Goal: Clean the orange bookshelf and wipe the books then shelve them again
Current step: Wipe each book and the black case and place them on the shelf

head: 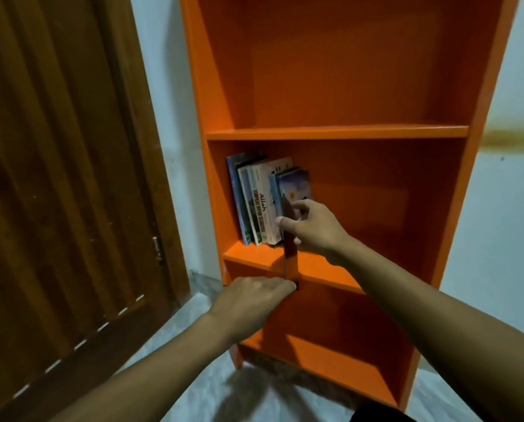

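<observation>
The orange bookshelf point(339, 132) is holding about six upright books point(263, 202) on its middle shelf, while the right hand point(312, 229) and left hand point(251, 303) are pinching a thin red book point(289, 254) beside them.

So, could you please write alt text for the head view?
Both hands hold a thin red book edge-on, right hand at its top and left hand at its bottom, beside a row of books on the middle shelf of an orange bookshelf, next to a wooden door.
</observation>
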`<state>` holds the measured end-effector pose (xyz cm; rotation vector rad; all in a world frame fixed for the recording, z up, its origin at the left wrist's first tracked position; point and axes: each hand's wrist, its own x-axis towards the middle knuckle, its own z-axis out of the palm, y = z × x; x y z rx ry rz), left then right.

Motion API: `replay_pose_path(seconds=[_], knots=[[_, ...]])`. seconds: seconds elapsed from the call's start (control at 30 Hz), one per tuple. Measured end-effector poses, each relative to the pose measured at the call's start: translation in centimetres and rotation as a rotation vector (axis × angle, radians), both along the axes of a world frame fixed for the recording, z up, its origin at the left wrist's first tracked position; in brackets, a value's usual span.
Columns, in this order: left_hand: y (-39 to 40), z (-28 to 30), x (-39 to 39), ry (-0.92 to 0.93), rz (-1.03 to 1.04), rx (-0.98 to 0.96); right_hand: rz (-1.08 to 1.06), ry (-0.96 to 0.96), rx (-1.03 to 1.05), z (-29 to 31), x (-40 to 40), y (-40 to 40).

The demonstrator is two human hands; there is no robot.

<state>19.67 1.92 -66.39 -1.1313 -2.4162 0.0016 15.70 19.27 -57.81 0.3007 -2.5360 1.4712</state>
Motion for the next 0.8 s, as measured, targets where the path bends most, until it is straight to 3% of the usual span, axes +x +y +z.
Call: replay_pose_path(seconds=[0.27,0.4,0.53,0.67,0.8], knots=[[4.8,2.1,-8.1,0.195,-0.132,-0.104,-0.263,0.13,-0.04,0.2,-3.7,4.7],[7.5,0.3,-12.5,0.261,-0.191,-0.022,-0.444,0.181,-0.007,-1.6,-6.5,6.9],[8.3,-2.3,-15.3,0.266,-0.081,0.097,-0.644,0.125,-0.038,-3.3,-9.7,8.4],[5.5,-4.6,-18.3,0.175,0.085,0.412,-0.718,0.094,-0.065,-5.3,-11.5,10.0],[3.4,-5.2,-21.3,-0.008,0.329,0.799,-0.811,0.137,0.053,-6.4,-11.4,10.3]])
